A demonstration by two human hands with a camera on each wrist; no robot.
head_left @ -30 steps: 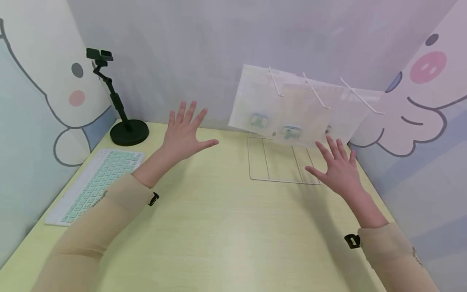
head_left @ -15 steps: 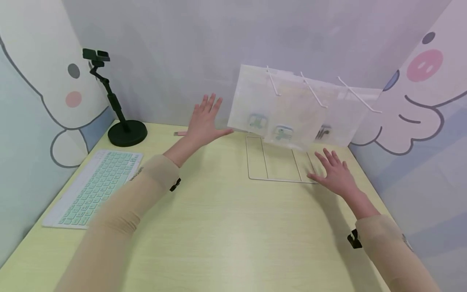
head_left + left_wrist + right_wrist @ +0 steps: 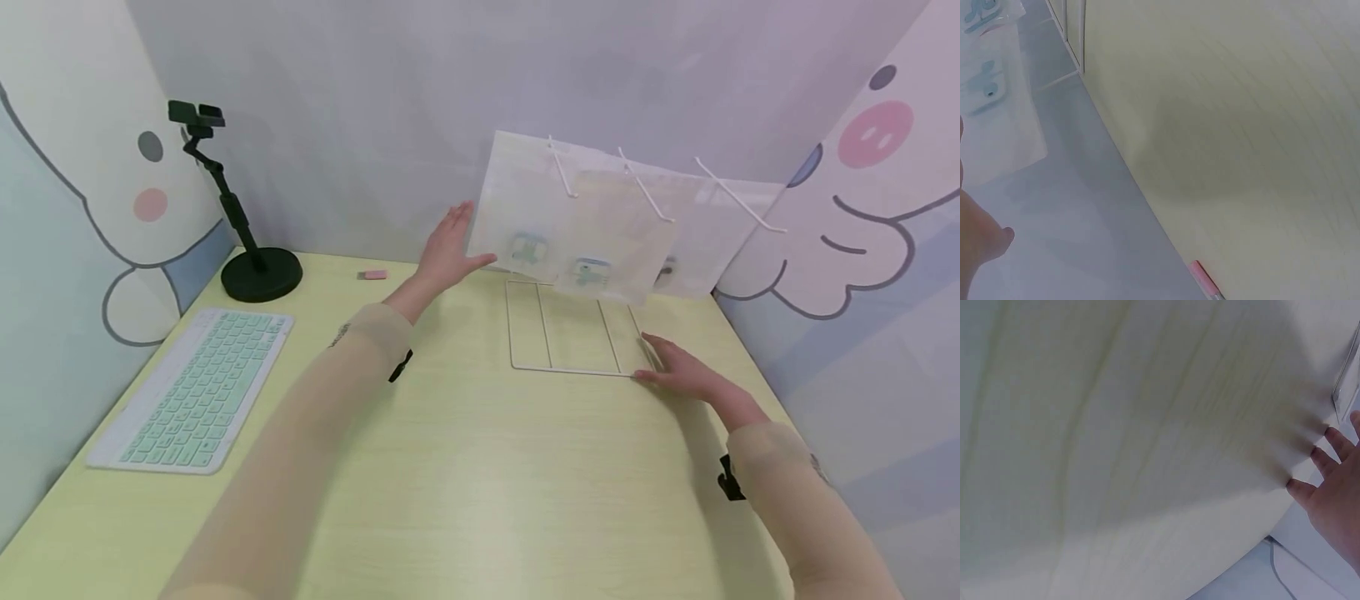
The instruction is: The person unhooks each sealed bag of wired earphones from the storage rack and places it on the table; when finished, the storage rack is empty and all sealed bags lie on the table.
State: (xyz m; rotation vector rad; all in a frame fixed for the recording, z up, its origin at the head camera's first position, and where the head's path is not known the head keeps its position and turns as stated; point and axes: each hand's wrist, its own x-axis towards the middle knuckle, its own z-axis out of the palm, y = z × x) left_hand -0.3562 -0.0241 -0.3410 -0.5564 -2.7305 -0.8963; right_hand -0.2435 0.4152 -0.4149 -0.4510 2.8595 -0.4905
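Several translucent plastic bags (image 3: 570,221) with small blue-green items inside hang from the white hooks of a wire rack (image 3: 566,368), whose base lies flat on the yellow table (image 3: 465,467). My left hand (image 3: 448,250) reaches up to the left edge of the nearest bag with its fingers straight; I cannot tell if it touches. The left wrist view shows the bags (image 3: 994,94) and a bit of that hand (image 3: 979,247). My right hand (image 3: 675,368) lies flat on the table at the rack's front right corner, fingers (image 3: 1329,447) spread beside the wire (image 3: 1346,381).
A white keyboard (image 3: 197,387) with mint keys lies at the left. A black phone stand (image 3: 255,265) sits in the back left corner, with a small pink object (image 3: 373,274) by the back wall. Cartoon-printed panels close in both sides.
My left hand has moved right and further back, up to the bags' left edge. My right hand has dropped flat onto the table at the rack's corner.
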